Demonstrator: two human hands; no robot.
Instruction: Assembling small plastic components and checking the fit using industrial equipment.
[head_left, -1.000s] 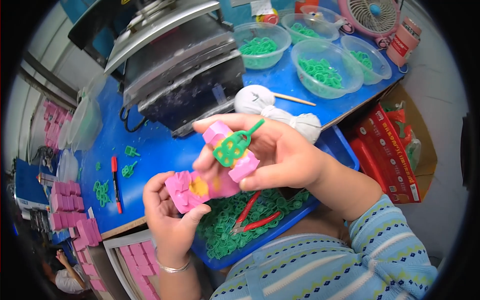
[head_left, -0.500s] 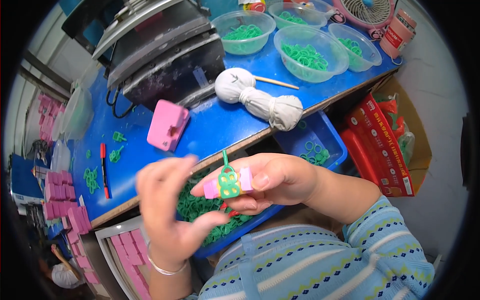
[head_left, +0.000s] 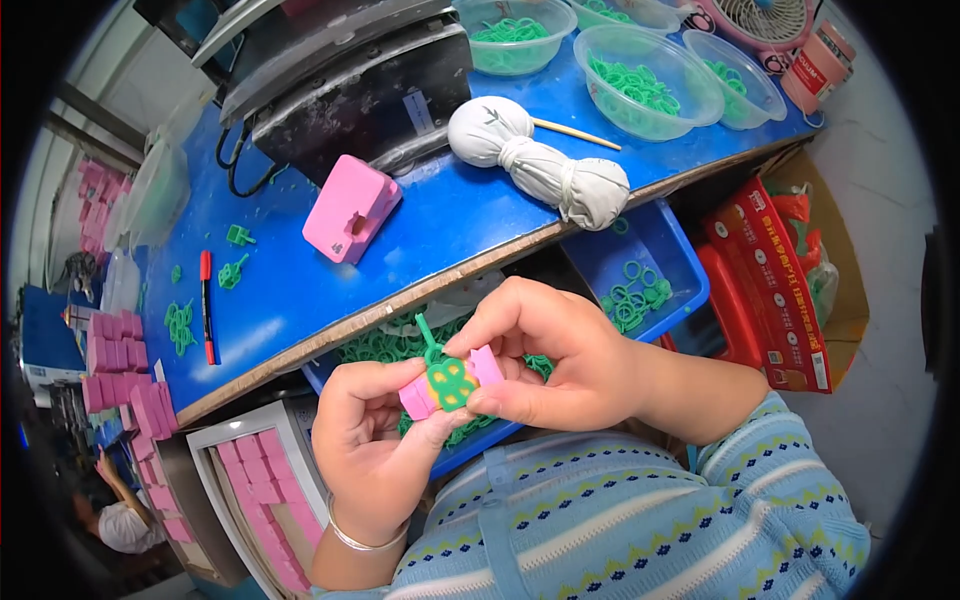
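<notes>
Both hands meet in front of my body around a small pink and yellow block (head_left: 415, 400), apparently a mould half. On it lies a green moulded piece (head_left: 451, 386) with rounded openings and a thin stem pointing up and away. My left hand (head_left: 375, 440) pinches the block's left side between thumb and fingers. From the right, my right hand (head_left: 565, 355) grips the block, its forefinger at the base of the stem and its thumb at the lower right. Below them a blue tray (head_left: 480, 440) holds many loose green pieces, partly hidden by the hands.
On the blue table (head_left: 420, 250) lie a larger pink block (head_left: 350, 208), a tied white cloth bundle (head_left: 545, 165), a red and black pen (head_left: 207, 305) and green scraps. A black machine (head_left: 360, 100) stands behind. Clear bowls (head_left: 650, 100) hold green pieces; a blue bin (head_left: 680, 270) sits right.
My left hand, blurred and apart before, now pinches the block. My right forefinger has come onto the green piece near its stem. The view has shifted slightly.
</notes>
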